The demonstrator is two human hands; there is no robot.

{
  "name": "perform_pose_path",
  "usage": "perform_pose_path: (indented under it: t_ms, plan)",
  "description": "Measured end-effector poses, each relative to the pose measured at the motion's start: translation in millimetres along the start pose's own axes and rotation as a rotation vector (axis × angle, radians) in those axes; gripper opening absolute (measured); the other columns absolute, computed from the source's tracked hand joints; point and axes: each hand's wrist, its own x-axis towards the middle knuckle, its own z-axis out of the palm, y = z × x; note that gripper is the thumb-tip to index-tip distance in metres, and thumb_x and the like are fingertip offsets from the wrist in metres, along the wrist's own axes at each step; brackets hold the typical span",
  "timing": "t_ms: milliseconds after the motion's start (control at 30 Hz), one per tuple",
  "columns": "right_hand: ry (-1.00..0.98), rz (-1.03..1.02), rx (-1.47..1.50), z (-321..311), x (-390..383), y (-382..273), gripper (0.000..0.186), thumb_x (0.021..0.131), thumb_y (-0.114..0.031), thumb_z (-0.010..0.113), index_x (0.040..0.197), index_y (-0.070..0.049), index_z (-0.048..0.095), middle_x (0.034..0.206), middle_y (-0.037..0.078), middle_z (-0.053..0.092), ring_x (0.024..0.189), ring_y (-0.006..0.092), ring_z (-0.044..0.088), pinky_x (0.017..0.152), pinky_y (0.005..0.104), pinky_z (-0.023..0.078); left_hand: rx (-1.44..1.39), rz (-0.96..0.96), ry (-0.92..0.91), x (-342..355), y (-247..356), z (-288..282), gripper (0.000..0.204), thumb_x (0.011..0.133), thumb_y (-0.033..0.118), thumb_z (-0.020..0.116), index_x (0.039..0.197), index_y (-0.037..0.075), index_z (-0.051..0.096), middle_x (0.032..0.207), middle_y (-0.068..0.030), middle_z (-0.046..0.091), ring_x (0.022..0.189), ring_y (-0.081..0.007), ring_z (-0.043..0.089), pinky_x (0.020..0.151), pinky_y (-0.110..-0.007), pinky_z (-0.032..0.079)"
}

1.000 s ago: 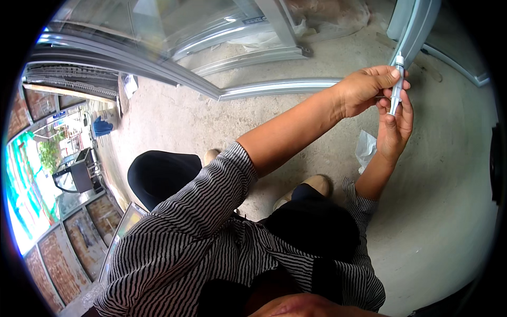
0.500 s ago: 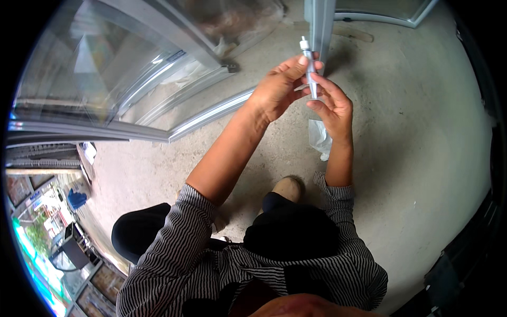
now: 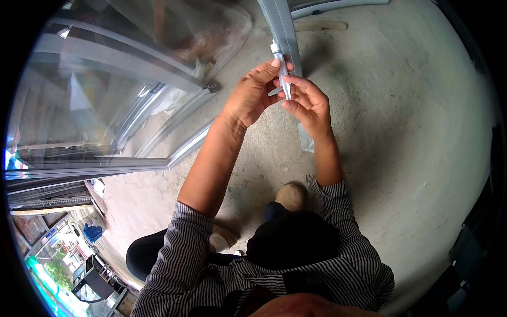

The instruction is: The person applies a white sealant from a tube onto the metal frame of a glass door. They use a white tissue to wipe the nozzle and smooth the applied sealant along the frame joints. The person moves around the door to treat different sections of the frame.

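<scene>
White-capped tube (image 3: pixel 282 70) in left grip (image 3: pixel 249 96)

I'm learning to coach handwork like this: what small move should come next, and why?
I'd probably have the right hand steady the clear tube by its tapered end: it sits right there, while the left hand grips just below the white cap.

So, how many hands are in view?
2: the left hand, pinching the clear tube below its white cap, and the right hand, at the tube's tapered end.
</scene>
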Motion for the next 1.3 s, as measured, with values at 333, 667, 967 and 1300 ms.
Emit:
perform_pose_path:
  t_ms: [333,667,967,1300]
  plan:
    - [0.005,-0.017,0.039,-2.9,12.2,0.8,0.044,0.084,-0.003,0.068,0.125,-0.001,0.054,0.114,0.013,0.063,0.092,0.0118,0.061,0.088,0.0267,0.050,0.019,0.051,0.006,6.1,14.7,2.9,0.029,0.092,0.032,0.059,0.109,0.009,0.063,0.087,0.0048,0.061,0.078,-0.0071,0.057,0.073,-0.028,0.049]
    - [0.009,-0.008,0.062,-7.0,16.6,-0.4,0.044,0.084,-0.003,0.067,0.126,-0.001,0.054,0.116,0.013,0.062,0.101,0.0154,0.062,0.090,0.0275,0.051,0.007,0.051,-0.012,14.8,13.8,1.6,0.035,0.094,0.037,0.055,0.109,0.007,0.064,0.081,0.0037,0.058,0.078,-0.0101,0.057,0.074,-0.027,0.048]
    - [-0.003,-0.031,0.046,-10.1,17.8,1.0,0.044,0.085,-0.002,0.066,0.127,-0.002,0.053,0.116,0.013,0.063,0.099,0.0151,0.062,0.088,0.0267,0.052,-0.038,0.039,-0.008,14.0,13.5,4.4,0.033,0.092,0.036,0.059,0.109,0.008,0.064,0.077,0.0042,0.055,0.073,-0.0081,0.054,0.071,-0.025,0.048]
    - [-0.003,-0.035,0.038,-10.0,19.3,-2.8,0.044,0.085,-0.002,0.066,0.127,-0.002,0.053,0.115,0.014,0.063,0.098,0.0149,0.062,0.088,0.0278,0.051,-0.107,0.020,0.006,15.1,13.6,4.4,0.025,0.093,0.029,0.058,0.102,0.008,0.067,0.081,0.0037,0.058,0.075,-0.0058,0.052,0.070,-0.024,0.051]
